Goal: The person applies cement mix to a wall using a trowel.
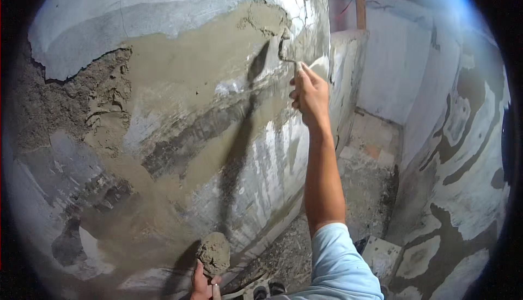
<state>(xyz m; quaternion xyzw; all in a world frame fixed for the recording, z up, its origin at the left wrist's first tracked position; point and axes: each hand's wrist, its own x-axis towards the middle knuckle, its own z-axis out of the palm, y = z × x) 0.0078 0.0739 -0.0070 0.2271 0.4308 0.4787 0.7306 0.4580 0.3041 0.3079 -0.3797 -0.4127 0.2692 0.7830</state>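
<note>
My right hand (310,92) is raised at arm's length, closed round the handle of a small trowel (283,49). The trowel's bent shank shows, and its mortar-smeared blade is against the wall near the cracked corner. Around it spreads damp grey-brown mortar (190,55) with a ragged upper edge. Low down, close to the wall, my left hand (202,286) is closed under a rounded lump of wet mortar (214,253). The lump appears to sit on a small hand-held tool, whose shape is mostly hidden beneath it.
Old pale plaster (163,0) with cracks borders the patch above. Rough, broken mortar (76,93) fills the left side. A narrow passage floor (365,175) runs along the wall's right, facing a patchy wall (468,131). Dark footwear (267,290) shows at the bottom.
</note>
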